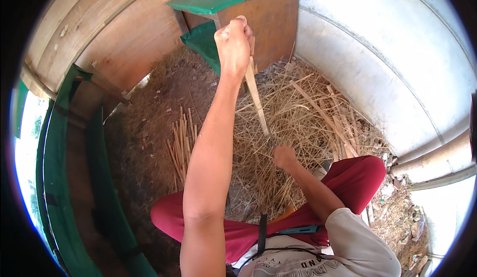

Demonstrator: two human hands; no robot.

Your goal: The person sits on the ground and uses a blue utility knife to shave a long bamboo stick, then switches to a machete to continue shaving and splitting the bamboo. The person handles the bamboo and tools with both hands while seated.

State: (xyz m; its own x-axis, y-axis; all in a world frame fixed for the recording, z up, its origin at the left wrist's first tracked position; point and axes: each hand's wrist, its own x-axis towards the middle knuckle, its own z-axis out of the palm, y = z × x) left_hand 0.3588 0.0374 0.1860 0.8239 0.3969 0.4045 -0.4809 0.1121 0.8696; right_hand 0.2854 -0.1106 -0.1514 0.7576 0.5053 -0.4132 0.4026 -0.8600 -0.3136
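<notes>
My left hand (233,46) is raised at arm's length, its fingers closed round the upper end of a pale bamboo strip (257,98). The strip slants down toward my right hand (284,157), which is a closed fist low over the straw-like shavings. A small dark piece, apparently the blade of a knife (272,140), shows between that fist and the strip's lower end; its handle is hidden in my fingers. Left of my forearm, a bundle of thin split sticks (183,140) lies on the soil. Both my legs, in dark red trousers (355,175), are folded under me.
A heap of dry shavings (278,187) covers the ground ahead, with longer strips (330,118) on its right. A wooden box with a green cover (263,28) stands at the back. Green-sheeted framing (64,177) runs along the left, and a pale curved wall (377,43) along the right.
</notes>
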